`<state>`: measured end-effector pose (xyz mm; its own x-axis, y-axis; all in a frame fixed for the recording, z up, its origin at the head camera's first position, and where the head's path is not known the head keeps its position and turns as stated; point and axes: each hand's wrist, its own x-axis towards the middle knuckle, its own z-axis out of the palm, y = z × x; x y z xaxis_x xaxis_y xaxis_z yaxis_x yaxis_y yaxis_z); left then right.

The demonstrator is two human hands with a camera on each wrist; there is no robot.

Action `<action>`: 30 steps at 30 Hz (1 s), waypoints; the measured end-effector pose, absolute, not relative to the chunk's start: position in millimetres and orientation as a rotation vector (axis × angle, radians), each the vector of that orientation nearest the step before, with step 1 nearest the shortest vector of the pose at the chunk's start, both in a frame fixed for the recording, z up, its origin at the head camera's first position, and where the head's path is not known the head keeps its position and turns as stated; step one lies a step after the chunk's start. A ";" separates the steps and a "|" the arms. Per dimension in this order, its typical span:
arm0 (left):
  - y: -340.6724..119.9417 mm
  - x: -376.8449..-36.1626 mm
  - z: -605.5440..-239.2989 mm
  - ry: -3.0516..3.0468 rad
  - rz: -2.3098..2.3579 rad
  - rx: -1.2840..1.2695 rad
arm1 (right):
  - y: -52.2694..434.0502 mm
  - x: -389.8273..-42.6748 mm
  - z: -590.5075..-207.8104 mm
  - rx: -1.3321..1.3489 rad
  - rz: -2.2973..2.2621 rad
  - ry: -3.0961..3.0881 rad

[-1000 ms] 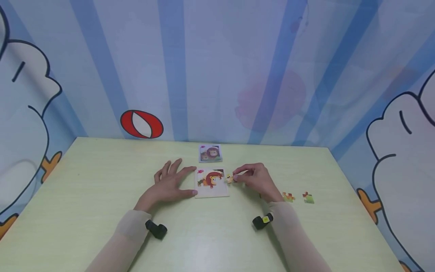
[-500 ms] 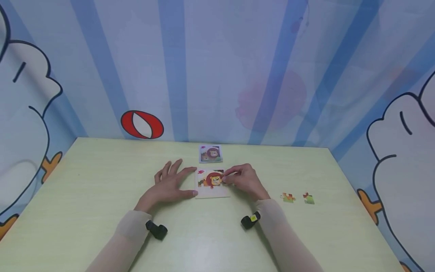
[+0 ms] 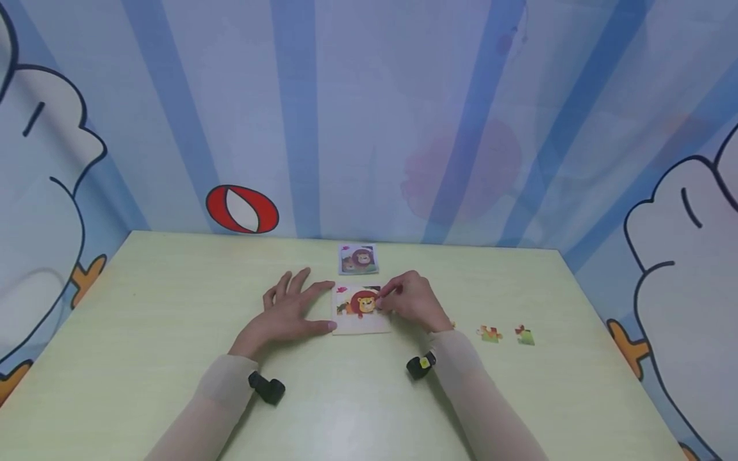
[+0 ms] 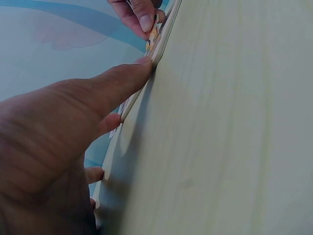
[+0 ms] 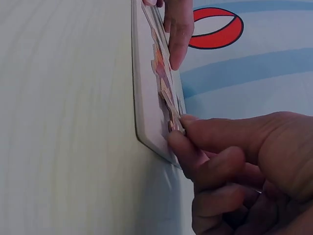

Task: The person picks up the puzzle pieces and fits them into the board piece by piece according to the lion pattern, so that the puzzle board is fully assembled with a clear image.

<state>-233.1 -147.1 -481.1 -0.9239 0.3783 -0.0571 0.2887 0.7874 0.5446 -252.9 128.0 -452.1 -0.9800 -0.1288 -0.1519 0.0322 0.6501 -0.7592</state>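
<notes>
Puzzle board (image 3: 360, 328): we see it flat on the table (image 3: 190, 282), a partly built lion on it.
Left hand (image 3: 284, 315): fingers spread, thumb and forefinger touching the board's edge at nine o'clock.
Right hand (image 3: 415, 301): thumb and forefinger pinch a puzzle piece (image 5: 173, 120), other fingers curled.
Pinched piece: at the board's three o'clock side; we cannot tell whether it is seated.
Lion card (image 3: 357, 259): near the board, at twelve o'clock.
Loose pieces (image 3: 490, 334): two in full view, past three o'clock.
</notes>
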 end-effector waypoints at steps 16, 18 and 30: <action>-145.8 -234.4 -480.3 2.816 0.806 0.533 | 130.1 -254.3 -460.5 -0.068 -1.204 2.730; -145.7 -234.2 -480.4 2.816 0.804 0.536 | 132.7 -253.7 -461.7 -0.076 -1.233 2.706; -146.5 -232.4 -478.6 2.820 0.783 0.524 | 161.7 -252.3 -459.8 -0.074 -1.515 2.501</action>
